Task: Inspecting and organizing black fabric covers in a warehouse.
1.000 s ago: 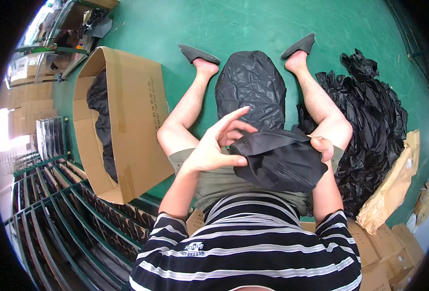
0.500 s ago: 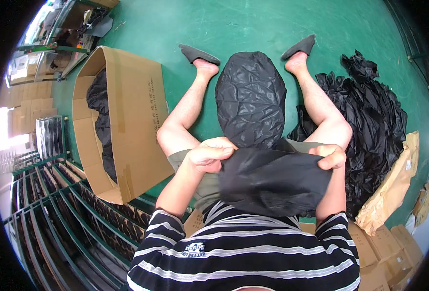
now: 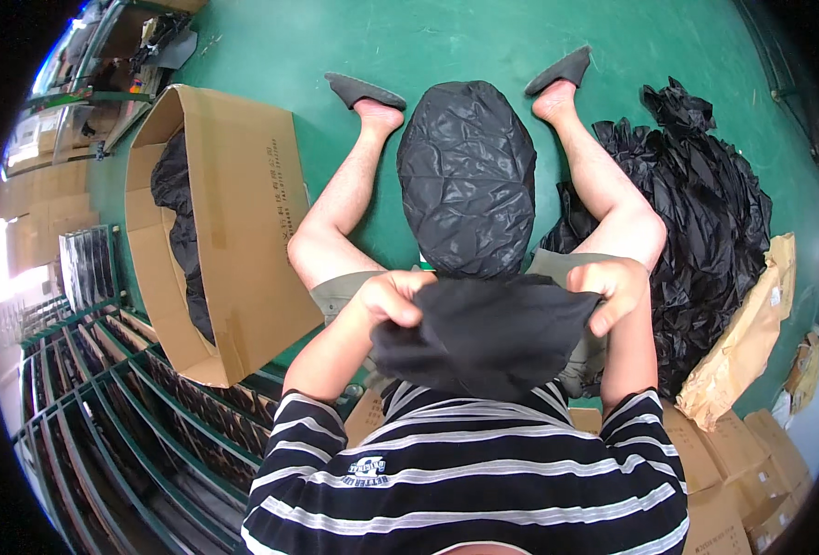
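Observation:
A piece of soft black fabric (image 3: pixel 488 338) is stretched between my hands above my lap. My left hand (image 3: pixel 395 298) pinches its left upper corner, thumb on top. At the right upper corner my right hand (image 3: pixel 611 287) grips it, with the fingers curled behind. Just beyond the fabric, between my legs, stands an oval object topped with wrinkled shiny black material (image 3: pixel 468 180); what lies under that material is hidden. The fabric's near edge hangs down toward my striped shirt.
To the left, a large open cardboard box (image 3: pixel 247 222) holds black material (image 3: pixel 180 222). A heap of crumpled black sheeting (image 3: pixel 696 213) lies on the green floor at the right, beside a brown paper package (image 3: pixel 738 338). Slotted metal racks (image 3: pixel 150 435) stand lower left; cartons (image 3: pixel 719 472) lower right.
Both hands have moved slightly inward, and the fabric between them has drawn shorter and bunched. My right hand has risen a little. The whole view has shifted slightly.

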Tool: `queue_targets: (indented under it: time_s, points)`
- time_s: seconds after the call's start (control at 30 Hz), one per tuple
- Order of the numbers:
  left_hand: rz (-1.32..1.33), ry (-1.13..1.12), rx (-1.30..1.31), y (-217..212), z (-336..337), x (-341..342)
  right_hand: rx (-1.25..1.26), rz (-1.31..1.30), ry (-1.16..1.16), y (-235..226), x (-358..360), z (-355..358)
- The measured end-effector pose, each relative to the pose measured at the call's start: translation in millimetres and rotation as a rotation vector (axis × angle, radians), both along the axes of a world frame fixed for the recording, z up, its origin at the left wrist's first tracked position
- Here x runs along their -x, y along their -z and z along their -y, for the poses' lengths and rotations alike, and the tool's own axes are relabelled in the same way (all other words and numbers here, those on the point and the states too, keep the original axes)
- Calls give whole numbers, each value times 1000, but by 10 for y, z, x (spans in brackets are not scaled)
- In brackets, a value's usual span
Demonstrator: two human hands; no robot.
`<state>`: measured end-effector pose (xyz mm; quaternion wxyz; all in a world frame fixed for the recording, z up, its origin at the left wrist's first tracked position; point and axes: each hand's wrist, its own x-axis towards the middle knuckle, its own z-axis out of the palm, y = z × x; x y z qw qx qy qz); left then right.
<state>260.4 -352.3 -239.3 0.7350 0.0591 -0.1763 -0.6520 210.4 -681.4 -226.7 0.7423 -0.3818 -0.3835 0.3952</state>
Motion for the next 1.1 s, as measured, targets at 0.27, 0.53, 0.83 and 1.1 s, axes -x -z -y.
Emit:
queue_targets:
  time_s: [0.27, 0.53, 0.83, 1.1]
  points:
    - [165, -127, 193, 33, -17, 201, 191, -226, 175, 179, -23, 89]
    - [349, -281, 404, 10, -7, 263, 57, -116, 103, 462, -45, 198]
    - [419, 132, 437, -9, -80, 227, -304, 5, -660, -263, -77, -627]
    - [499, 309, 574, -319, -157, -101, -121, 20, -723, -225, -191, -319]
